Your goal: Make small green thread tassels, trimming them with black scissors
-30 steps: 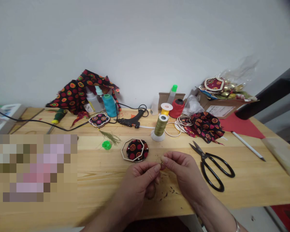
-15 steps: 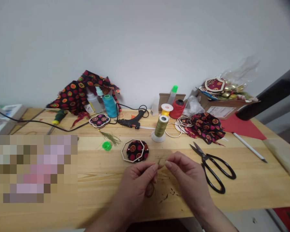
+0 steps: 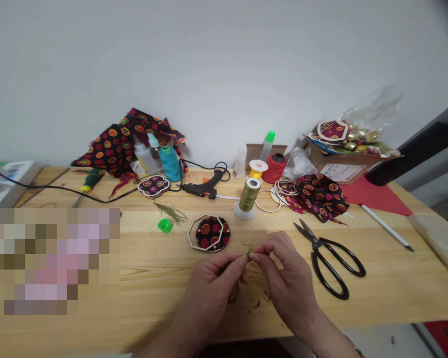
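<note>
My left hand [image 3: 218,283] and my right hand [image 3: 283,278] meet at the fingertips over the near middle of the table. Both are pinched on olive-green thread [image 3: 250,246], whose fine loose ends stick up between them. A darker loop shows below my left fingers, mostly hidden. Just beyond stands a cone of olive thread [image 3: 249,195]. Left of it lie a wooden octagonal frame [image 3: 190,237] and a round patterned fabric piece [image 3: 211,231], partly overlapping. Black-handled scissors [image 3: 324,253] rest right of my right hand, blades partly apart.
Behind are a black glue gun [image 3: 205,189], a teal thread cone [image 3: 170,164], a red thread cone [image 3: 274,169] and a green cap [image 3: 165,225]. Patterned fabric [image 3: 321,196] and a box [image 3: 336,164] stand right, near a white pencil [image 3: 386,227]. Dark scraps lie below my hands.
My right hand has shifted slightly left, bringing its fingertips up against those of my left hand on the thread. The things on the table stay where they were.
</note>
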A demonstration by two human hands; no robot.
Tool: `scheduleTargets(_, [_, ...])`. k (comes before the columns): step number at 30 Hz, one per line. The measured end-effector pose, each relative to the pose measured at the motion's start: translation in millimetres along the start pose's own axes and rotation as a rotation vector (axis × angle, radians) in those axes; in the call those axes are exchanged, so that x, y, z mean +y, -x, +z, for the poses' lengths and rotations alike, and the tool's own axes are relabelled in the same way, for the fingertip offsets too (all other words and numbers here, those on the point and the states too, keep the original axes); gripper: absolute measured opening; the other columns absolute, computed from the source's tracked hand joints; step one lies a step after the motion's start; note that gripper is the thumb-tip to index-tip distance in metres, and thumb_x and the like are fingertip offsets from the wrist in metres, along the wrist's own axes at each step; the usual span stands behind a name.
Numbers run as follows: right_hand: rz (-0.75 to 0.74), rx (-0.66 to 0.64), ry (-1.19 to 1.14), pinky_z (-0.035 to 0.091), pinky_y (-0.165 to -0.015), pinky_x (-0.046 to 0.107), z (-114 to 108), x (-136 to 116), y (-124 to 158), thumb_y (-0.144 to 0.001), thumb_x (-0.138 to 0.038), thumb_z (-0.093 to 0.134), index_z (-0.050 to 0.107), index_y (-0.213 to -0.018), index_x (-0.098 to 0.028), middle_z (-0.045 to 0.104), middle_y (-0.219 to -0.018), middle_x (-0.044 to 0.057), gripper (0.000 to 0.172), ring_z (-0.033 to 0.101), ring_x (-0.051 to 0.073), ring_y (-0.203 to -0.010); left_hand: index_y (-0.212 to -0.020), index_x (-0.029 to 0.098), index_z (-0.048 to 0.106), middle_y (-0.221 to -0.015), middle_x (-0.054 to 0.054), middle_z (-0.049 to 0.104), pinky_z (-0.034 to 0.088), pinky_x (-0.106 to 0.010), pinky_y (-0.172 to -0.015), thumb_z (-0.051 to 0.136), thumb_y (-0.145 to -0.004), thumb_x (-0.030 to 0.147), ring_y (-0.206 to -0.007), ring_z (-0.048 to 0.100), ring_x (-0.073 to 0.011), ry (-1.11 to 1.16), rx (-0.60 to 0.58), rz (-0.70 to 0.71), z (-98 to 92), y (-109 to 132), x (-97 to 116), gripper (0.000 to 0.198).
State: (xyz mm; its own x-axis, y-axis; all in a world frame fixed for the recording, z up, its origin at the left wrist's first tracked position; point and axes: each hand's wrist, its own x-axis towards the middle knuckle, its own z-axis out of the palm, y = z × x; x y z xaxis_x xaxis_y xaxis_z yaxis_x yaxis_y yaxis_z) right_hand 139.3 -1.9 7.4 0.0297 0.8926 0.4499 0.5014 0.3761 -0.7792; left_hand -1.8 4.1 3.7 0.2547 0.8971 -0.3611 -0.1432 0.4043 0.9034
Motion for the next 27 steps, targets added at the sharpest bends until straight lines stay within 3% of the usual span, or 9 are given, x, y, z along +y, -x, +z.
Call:
scheduleTargets(15, [0.121,0.045,-0.072,0.039,-0.067,0.028,1.0,-0.8,-6.2,-0.081,-0.014,0.059,0.057,-0.065,-0.022,0.057,-0.066,-0.002,0.018,0.051,0.016,-0.069,-0.063,0.016,0.061,-0.047,0.008,0.038,0.018,-0.024,-0.042,0.063,-0.08,0.039,-0.041,0.029,-0.0068,-0.02,-0.024,-0.004,-2.9,1.8,-4.2,0.029])
scheduleTargets(19, [0.324,0.087,-0.232,0.043,-0.071,0.029,-0.3,3.3,-5.1,-0.084,-0.027,0.056,0.068,-0.08,-0.021,0.065,-0.078,0.002,0.015,0.057,0.018,-0.076,-0.061,0.017,0.06,-0.048,0.007,0.042,0.02,-0.023,-0.041,0.064,-0.079,0.04,-0.04,0.031,-0.0066,-0.013,0.003,0.002,-1.8,1.9,-2.2,0.03])
scheduleTargets(24, [0.717,-0.143,-0.666,0.044,-0.075,0.031,0.4,10.0,-1.3,-0.07,-0.034,0.074,0.076,-0.083,-0.02,0.072,-0.08,0.004,0.019,0.061,0.018,-0.076,-0.06,0.017,0.059,-0.048,0.007,0.042,0.021,-0.022,-0.041,0.063,-0.079,0.04,-0.04,0.031,-0.0064,-0.004,0.003,0.012,-2.4,1.5,-1.6,0.03])
scheduleTargets(27, [0.8,-0.206,-0.86,0.044,-0.073,0.031,1.3,10.6,-1.5,-0.062,-0.03,0.08,0.077,-0.081,-0.018,0.073,-0.075,0.004,0.023,0.06,0.017,-0.071,-0.061,0.017,0.059,-0.047,0.007,0.04,0.022,-0.022,-0.042,0.061,-0.081,0.04,-0.041,0.031,-0.0073,-0.036,-0.023,0.025,-3.0,1.3,-2.9,0.03])
